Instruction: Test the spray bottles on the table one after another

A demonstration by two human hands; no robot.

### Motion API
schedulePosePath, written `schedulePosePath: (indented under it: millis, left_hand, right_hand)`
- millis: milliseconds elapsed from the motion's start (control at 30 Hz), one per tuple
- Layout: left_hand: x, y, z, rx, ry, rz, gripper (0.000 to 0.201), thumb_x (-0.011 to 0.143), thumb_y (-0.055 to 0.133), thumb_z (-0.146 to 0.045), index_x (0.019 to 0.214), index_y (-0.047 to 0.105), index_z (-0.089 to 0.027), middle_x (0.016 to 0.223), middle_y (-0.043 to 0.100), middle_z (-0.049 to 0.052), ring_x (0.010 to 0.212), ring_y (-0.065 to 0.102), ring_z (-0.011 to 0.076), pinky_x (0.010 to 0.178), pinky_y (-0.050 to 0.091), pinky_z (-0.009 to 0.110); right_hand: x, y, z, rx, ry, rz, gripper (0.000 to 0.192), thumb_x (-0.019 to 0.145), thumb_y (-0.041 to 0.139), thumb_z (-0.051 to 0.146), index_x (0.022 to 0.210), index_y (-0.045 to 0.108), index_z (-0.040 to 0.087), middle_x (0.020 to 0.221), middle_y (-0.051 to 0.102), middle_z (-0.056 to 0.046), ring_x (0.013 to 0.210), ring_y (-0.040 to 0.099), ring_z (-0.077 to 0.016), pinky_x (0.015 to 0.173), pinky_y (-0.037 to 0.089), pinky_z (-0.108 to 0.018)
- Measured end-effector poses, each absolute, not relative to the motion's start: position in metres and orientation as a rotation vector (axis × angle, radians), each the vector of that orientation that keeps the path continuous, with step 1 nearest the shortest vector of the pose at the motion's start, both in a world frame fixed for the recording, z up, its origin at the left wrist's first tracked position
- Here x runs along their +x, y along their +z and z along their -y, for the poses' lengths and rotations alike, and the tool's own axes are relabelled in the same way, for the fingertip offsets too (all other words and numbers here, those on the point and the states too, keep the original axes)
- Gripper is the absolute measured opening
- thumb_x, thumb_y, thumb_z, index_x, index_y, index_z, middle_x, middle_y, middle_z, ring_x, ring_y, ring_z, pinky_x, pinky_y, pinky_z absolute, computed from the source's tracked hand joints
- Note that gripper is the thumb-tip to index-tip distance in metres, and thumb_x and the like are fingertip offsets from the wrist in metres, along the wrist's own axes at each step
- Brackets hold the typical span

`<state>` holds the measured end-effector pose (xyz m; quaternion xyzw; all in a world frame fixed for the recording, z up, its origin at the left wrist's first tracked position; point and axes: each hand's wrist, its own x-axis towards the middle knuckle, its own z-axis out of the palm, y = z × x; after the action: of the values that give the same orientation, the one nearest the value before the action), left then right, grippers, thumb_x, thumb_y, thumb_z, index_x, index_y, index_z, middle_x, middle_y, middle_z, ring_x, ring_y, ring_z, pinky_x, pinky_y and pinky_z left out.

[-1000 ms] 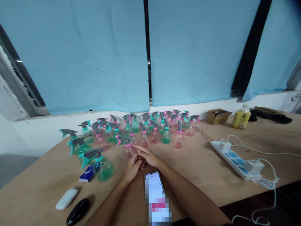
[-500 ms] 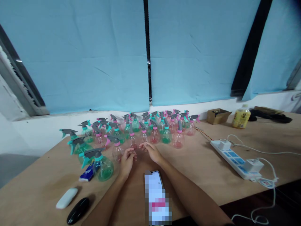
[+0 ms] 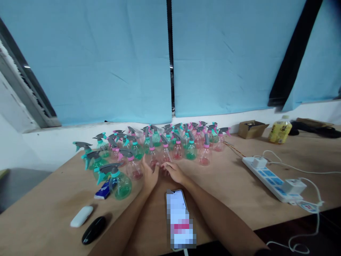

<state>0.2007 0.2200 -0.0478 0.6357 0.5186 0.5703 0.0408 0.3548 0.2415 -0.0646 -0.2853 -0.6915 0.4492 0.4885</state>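
Here, pink bottles (image 3: 152, 155) stand just beyond spread left hand (image 3: 150, 176) and half-curled right hand (image 3: 173, 172).

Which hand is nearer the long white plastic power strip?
Right: the right hand sits left of the power strip, apart from it; the left hand sits farther left.

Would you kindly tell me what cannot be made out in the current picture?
All in the head view:
Phone: most of its screen is pixelated.
Rear spray bottles: partly hidden by those in front; count uncertain.
Left hand: overlaps a pink bottle, so contact is unclear.
Cardboard box: contents too small to identify.
Dark item, far right: cut off by the right edge.
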Motion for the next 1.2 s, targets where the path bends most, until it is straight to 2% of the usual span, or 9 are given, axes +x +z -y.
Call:
schedulePosePath:
  millis: [133, 400, 567, 700, 833, 900, 967, 1033, 1200]
  left_hand:
    - [0.200, -0.051, -0.243, 1.898, 1.665, -1.644, 0.074, 0.085, 0.058, -0.036, 0.146, 0.022, -0.015, 0.149, 0.033, 0.018, 0.144, 0.022, 0.0291, 0.117, 0.018, 0.048]
    - [0.205, -0.053, -0.245, 1.920, 1.579, -1.860, 0.080, 0.083, 0.061, -0.048, 0.142, 0.026, -0.008, 0.132, 0.035, 0.024, 0.129, 0.038, 0.0393, 0.104, 0.035, 0.054]
    - [0.208, -0.057, -0.231, 1.918, 1.470, -1.932, 0.085, 0.077, 0.067, -0.048, 0.140, 0.028, -0.008, 0.124, 0.038, 0.020, 0.123, 0.042, 0.0379, 0.102, 0.036, 0.055]
    - [0.211, -0.058, -0.213, 2.068, 1.349, -1.893, 0.090, 0.076, 0.067, -0.049, 0.145, 0.024, -0.009, 0.130, 0.039, 0.020, 0.127, 0.037, 0.0400, 0.104, 0.031, 0.056]
    - [0.213, -0.056, -0.197, 2.191, 1.216, -1.739, 0.081, 0.080, 0.063, -0.047, 0.145, 0.027, -0.016, 0.135, 0.045, 0.018, 0.123, 0.042, 0.0388, 0.104, 0.028, 0.057]
    - [0.213, -0.054, -0.193, 2.182, 1.171, -1.688, 0.068, 0.084, 0.057, -0.047, 0.142, 0.035, -0.020, 0.133, 0.049, 0.015, 0.120, 0.044, 0.0370, 0.104, 0.029, 0.057]
    - [0.212, -0.052, -0.191, 2.164, 1.143, -1.636, 0.050, 0.093, 0.042, -0.044, 0.138, 0.043, -0.022, 0.131, 0.052, 0.013, 0.120, 0.046, 0.0336, 0.105, 0.028, 0.055]
    - [0.212, -0.049, -0.189, 2.193, 1.144, -1.531, 0.043, 0.098, 0.029, -0.038, 0.132, 0.051, -0.024, 0.126, 0.057, 0.011, 0.118, 0.048, 0.0293, 0.106, 0.028, 0.052]
    - [0.211, -0.045, -0.188, 2.197, 1.168, -1.329, 0.037, 0.094, 0.043, -0.041, 0.126, 0.056, -0.026, 0.119, 0.062, 0.007, 0.112, 0.052, 0.0254, 0.104, 0.033, 0.043]
  right_hand:
    - [0.355, -0.063, -0.241, -0.673, 1.117, 1.675, 0.039, 0.096, 0.039, 0.046, 0.100, 0.066, 0.018, 0.074, 0.067, -0.002, 0.065, 0.059, -0.0125, 0.065, 0.044, -0.024]
    - [0.355, -0.053, -0.233, -0.637, 0.983, 1.764, 0.036, 0.098, 0.038, 0.041, 0.096, 0.067, 0.020, 0.079, 0.068, -0.001, 0.082, 0.063, -0.0154, 0.083, 0.044, -0.029]
    - [0.360, -0.048, -0.232, -0.740, 0.727, 1.696, 0.035, 0.098, 0.038, 0.040, 0.085, 0.065, 0.021, 0.072, 0.062, 0.000, 0.074, 0.059, -0.0154, 0.076, 0.045, -0.028]
    - [0.366, -0.041, -0.230, -0.788, 0.565, 1.600, 0.028, 0.096, 0.044, 0.038, 0.110, 0.061, 0.021, 0.095, 0.064, -0.004, 0.089, 0.058, -0.0174, 0.086, 0.045, -0.032]
    - [0.365, -0.035, -0.226, -0.718, 0.498, 1.590, 0.046, 0.090, 0.056, 0.040, 0.132, 0.048, 0.023, 0.125, 0.056, -0.010, 0.115, 0.051, -0.0216, 0.102, 0.038, -0.038]
    - [0.362, -0.032, -0.225, -0.661, 0.561, 1.592, 0.053, 0.087, 0.059, 0.040, 0.136, 0.044, 0.023, 0.129, 0.053, -0.010, 0.118, 0.051, -0.0214, 0.103, 0.038, -0.037]
    - [0.358, -0.030, -0.225, -0.654, 0.617, 1.564, 0.053, 0.086, 0.060, 0.040, 0.134, 0.047, 0.023, 0.122, 0.058, -0.008, 0.111, 0.055, -0.0200, 0.099, 0.041, -0.036]
    - [0.357, -0.028, -0.227, -0.695, 0.638, 1.524, 0.043, 0.085, 0.060, 0.039, 0.124, 0.056, 0.022, 0.109, 0.064, -0.006, 0.099, 0.058, -0.0184, 0.093, 0.044, -0.033]
    - [0.365, -0.027, -0.236, -0.840, 0.647, 1.388, 0.019, 0.079, 0.061, 0.034, 0.087, 0.068, 0.018, 0.074, 0.062, 0.000, 0.070, 0.054, -0.0140, 0.069, 0.046, -0.027]
